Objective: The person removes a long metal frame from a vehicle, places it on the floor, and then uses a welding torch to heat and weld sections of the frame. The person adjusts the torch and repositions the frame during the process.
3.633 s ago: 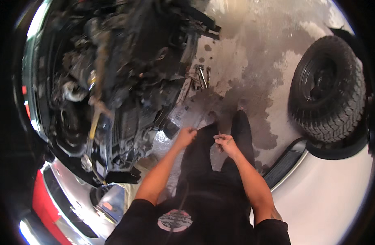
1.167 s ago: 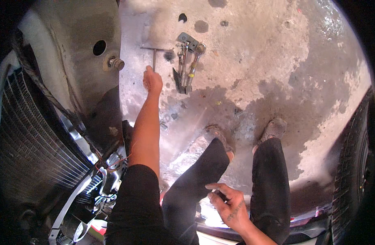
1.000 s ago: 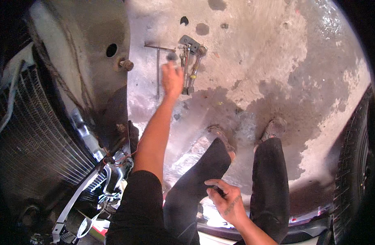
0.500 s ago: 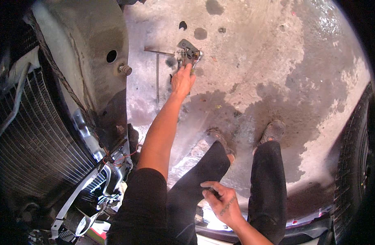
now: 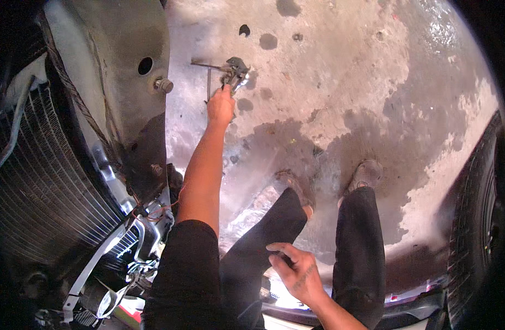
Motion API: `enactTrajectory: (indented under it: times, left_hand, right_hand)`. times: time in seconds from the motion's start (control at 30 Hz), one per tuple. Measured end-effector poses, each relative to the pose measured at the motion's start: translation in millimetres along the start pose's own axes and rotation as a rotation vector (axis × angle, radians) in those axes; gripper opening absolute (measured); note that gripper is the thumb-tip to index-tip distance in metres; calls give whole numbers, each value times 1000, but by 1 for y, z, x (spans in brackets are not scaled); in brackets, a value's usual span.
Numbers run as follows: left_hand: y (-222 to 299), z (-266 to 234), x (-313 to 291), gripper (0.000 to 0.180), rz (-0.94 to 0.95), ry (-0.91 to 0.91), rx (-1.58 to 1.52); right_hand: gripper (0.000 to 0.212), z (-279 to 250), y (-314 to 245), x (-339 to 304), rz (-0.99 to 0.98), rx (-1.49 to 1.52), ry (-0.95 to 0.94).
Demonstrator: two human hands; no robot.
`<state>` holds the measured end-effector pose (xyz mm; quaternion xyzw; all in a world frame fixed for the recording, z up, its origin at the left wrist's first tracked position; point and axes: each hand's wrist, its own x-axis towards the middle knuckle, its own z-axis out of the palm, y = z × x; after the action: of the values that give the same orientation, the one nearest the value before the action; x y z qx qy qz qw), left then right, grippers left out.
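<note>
Tools [image 5: 236, 69], bunched: bracket-like dark plate and slim bright shanks; location, floor [image 5: 335, 77], ahead of the left shoe [image 5: 295, 186], far ends showing beyond the left hand.

Right hand [image 5: 300, 276]: nearest item; raised before the right trouser leg [image 5: 358, 247], palm inward; fingers loosely curled, forefinger and thumb a little apart. Something dark shows between them; whether held part or shadow, cannot tell.

Left hand [image 5: 221, 106]: at full reach, fingers folded round the near ends of the tools; the grip appears firm, though the exact finger placement is hidden.

Change noted: moments earlier the tools lay apart from the T-bar [image 5: 209, 83], to its right; now they have been drawn leftward, their far end at the right tip of its crossbar. Contact or mere overlap cannot be told. Judged meaning: scattered pieces are being brought together within one reach.

Orientation, tools: long axis running away from the person, leaning right; plate at the far end, handle ends toward the person. One bright shank slants further right.

Orientation, T-bar: flat on the floor; shaft pointing back toward the person, crossbar at the far end, its right tip angled slightly nearer.
</note>
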<state>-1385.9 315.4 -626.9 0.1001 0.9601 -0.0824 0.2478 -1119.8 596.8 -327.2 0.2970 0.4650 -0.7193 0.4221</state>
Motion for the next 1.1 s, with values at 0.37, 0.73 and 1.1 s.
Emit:
enactTrajectory:
  times: [0.37, 0.73, 1.1]
  left_hand:
    - [-15, 48, -70, 39, -231, 48, -262]
    - [169, -82, -355, 26, -373, -309, -928]
    - [110, -318, -538, 27, 239, -281, -880]
  right_hand:
    - [24, 7, 10, -2, -70, 6, 2]
    - [28, 39, 93, -54, 67, 437, 49]
    - [35, 74, 37, -299, -233, 776, 232]
